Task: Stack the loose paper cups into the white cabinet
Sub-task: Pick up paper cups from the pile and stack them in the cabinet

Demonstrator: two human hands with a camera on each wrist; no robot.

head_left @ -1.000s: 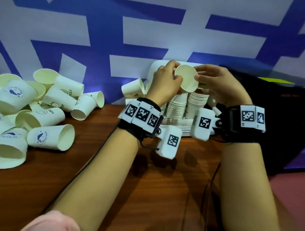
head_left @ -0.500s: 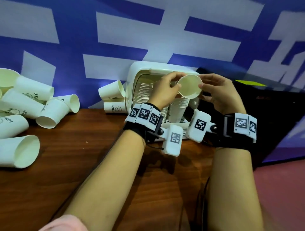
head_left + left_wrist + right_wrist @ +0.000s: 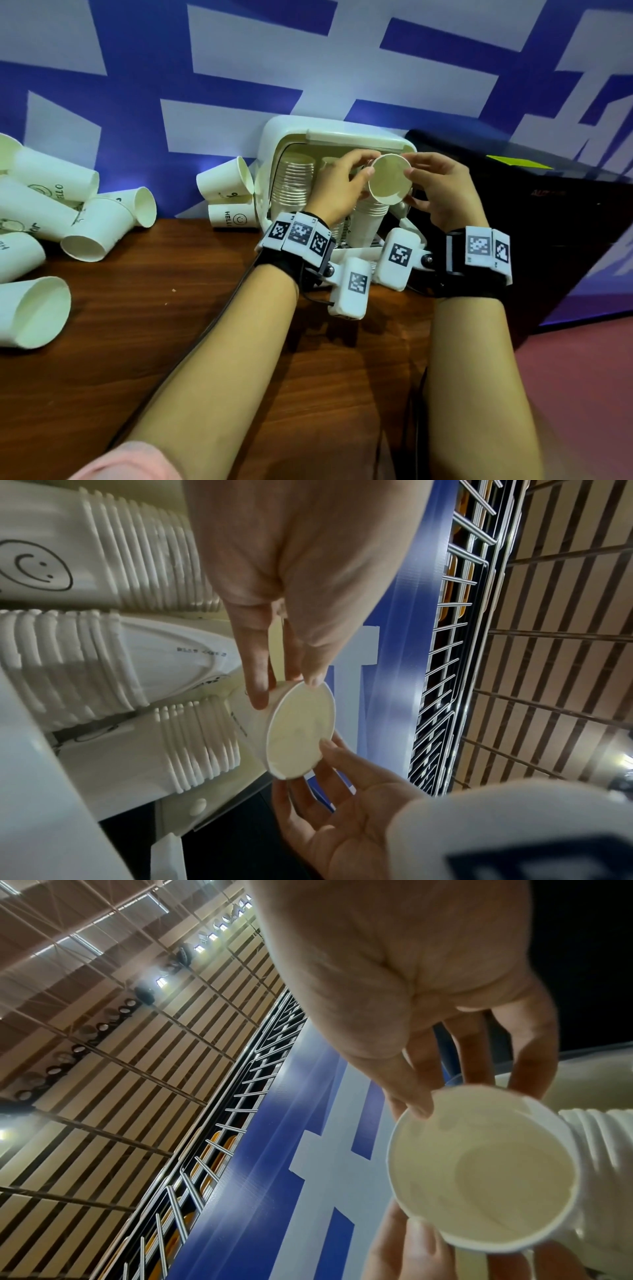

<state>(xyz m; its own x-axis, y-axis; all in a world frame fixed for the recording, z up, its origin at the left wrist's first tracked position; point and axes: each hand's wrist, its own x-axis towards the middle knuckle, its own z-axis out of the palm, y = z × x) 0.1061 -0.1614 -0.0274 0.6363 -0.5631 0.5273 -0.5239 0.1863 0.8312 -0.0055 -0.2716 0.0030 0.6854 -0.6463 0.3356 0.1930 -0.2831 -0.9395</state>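
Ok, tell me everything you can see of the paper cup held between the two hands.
The paper cup is plain white with a cream inside and a thin rolled rim, and it is empty. It is tipped so its mouth faces the camera, its base pointing at the top of a nested stack inside the white cabinet. The left hand pinches its rim and wall from one side; the right hand touches the rim opposite.

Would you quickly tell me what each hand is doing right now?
Left hand: pinches the cup at its rim.
Right hand: fingertips hold the same cup's rim on the opposite side.
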